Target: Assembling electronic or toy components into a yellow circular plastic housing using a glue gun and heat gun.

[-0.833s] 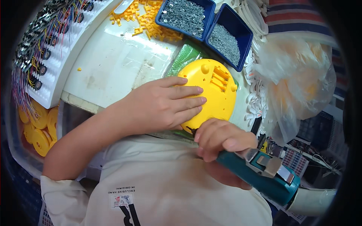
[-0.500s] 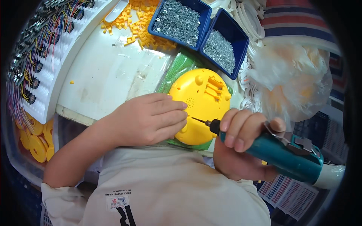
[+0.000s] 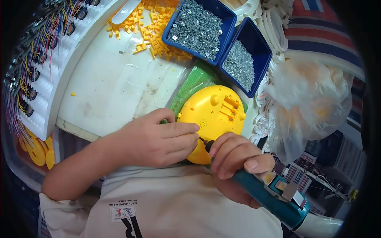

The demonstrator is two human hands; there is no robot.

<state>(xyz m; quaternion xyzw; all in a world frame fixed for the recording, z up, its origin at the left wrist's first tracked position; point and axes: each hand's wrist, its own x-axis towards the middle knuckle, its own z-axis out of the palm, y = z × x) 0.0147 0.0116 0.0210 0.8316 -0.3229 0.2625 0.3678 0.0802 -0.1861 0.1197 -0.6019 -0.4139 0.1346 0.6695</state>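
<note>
Moved since the earlier frame: right hand (image 3: 238, 158), brought nearer and leftward with the power screwdriver (image 3: 279, 208) swung round in it, and left fingertips, now gathered right beside the metal bit (image 3: 203, 140). Right fingers wrapped round the screwdriver body, bit pointing far and left at the yellow disc (image 3: 216, 125). Left hand (image 3: 151, 141) laid over the near left part of that disc, fingers bent and bunched; thumb hidden, so cannot tell about anything pinched there, nor about contact between bit and plastic. Likeliest mishap, by judgement: bit skating sideways into those fingertips, from a slanted push or poor seating. Possible too: scratched plastic from the same slip. Disc resting on a green mat (image 3: 200, 75) at the near right part of the white table (image 3: 107, 87), battery slots (image 3: 229, 108) facing up; apparently steadied by the left hand alone, so open to turning under twist with any loosening of those fingers. Just beyond, on the far side, a left blue bin (image 3: 228, 19) and a right blue bin (image 3: 260, 53) of small metal parts, close enough for a spill from a careless knock. Farther left, loose yellow pieces (image 3: 152, 31); to the right, a cloudy plastic bag (image 3: 309, 107), perhaps prone to snagging the screwdriver on a wide swing.
</note>
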